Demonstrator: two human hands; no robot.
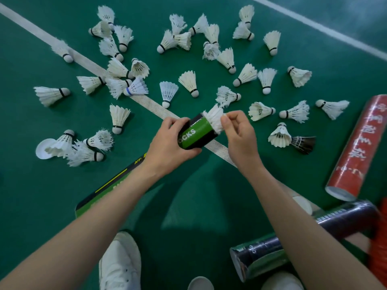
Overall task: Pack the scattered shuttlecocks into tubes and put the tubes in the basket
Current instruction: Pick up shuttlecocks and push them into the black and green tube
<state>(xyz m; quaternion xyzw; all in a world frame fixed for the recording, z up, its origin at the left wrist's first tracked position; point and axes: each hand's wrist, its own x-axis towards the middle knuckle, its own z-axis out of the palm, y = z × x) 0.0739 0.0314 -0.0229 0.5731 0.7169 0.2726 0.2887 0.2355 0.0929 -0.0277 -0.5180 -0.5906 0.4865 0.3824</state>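
1. Our left hand [167,143] curls round the green-and-black tube [196,132], held above the white court line [88,59].
2. The tube's long axis runs away from us, with its open mouth pointing forward and to the right.
3. Our right hand [240,135] pinches the feathers of a shuttlecock [215,120] jutting from that mouth.
4. Scattered shuttlecocks [188,82] lie on the green court floor [188,185] beyond.

Left hand [167,143] grips tube [196,132]; right hand [240,133] pinches shuttlecock [215,118]; arms outstretched

Left forearm [100,206] and right forearm [293,206] bare, 1 white lace-up trainer [120,262], small eyelets
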